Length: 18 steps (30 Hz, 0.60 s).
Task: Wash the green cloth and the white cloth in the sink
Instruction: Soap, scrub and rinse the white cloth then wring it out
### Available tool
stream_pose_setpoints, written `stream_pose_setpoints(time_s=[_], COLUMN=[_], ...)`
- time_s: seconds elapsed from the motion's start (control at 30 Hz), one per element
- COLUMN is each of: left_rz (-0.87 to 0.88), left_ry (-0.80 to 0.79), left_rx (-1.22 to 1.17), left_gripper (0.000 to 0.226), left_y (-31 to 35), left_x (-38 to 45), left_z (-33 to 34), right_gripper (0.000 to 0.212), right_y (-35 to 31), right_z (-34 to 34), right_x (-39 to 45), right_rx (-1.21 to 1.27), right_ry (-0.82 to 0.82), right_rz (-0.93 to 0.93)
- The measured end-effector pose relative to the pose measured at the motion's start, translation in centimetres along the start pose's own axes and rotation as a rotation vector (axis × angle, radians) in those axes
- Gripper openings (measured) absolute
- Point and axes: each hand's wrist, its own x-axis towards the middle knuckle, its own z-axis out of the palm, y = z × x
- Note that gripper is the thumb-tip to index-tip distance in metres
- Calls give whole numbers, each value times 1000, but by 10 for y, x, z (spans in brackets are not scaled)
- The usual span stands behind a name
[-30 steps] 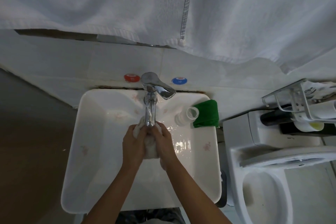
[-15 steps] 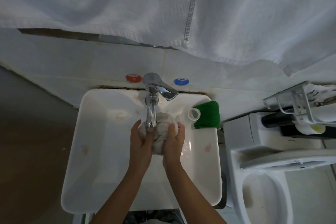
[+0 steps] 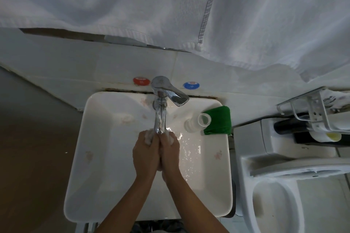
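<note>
While a big white towel (image 3: 132, 5) is hanging across the top of the view, the white sink (image 3: 91, 157) is taking up the middle, with a toilet (image 3: 284, 185) sitting beside its right edge and a wire rack (image 3: 312, 111) of toiletries hanging past that. Water is glistening on the right half of the basin, though I cannot tell whether it is running from the chrome tap (image 3: 161, 117) at the back edge. Directly under the spout, the left hand (image 3: 145, 154) and the right hand (image 3: 169, 154) are pressing together side by side, fingers curling round the white cloth (image 3: 149, 137), which is bunching up between them so that only small wet tufts are peeking out at the fingertips. The green cloth (image 3: 219, 121) is lying folded on the sink's back right corner, looking dry and untouched, with a small clear bottle (image 3: 197, 122) lying on its side just beside it, touching its left edge.

Judging from this, the task is sitting somewhere in its first half: the white cloth is being scrubbed or squeezed and probably needs wringing, and the green cloth's whole wash is waiting.
</note>
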Motion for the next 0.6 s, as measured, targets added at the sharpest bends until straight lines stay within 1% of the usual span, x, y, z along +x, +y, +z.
stream_pose_setpoints(time_s=[0.1,0.17,0.23,0.3,0.37,0.43,0.5,0.53,0.57,0.6], left_rz=[31,38,40,25,33,48,18,-29,-76,-111], left_ry=[26,34,29,21,-9,-60,-89,-93,-105,-121], left_rx=[-11,-28,-59,-106,-145,-173,-212,-242,-254,-269], left_gripper=[22,27,30,33,26,8,37,50,59,62], left_y=[-1,-1,2,5,10,13,9,7,5,6], left_x=[4,5,7,8,9,9,11,12,12,9], left_z=[2,3,4,3,0,-3,-4,-6,-7,-9], right_gripper=[33,30,28,31,31,24,10,10,16,22], right_y=[-4,-3,-3,-3,-5,-9,-11,-12,-14,-15], right_z=[2,3,4,6,7,4,2,2,1,1], right_x=[3,5,6,8,8,8,8,8,7,7], right_rx=[-37,-13,-47,-39,38,116,222,255,293,338], right_ry=[75,121,158,176,212,244,240,239,233,226], right_rz=[-6,33,60,42,11,38,74,88,104,120])
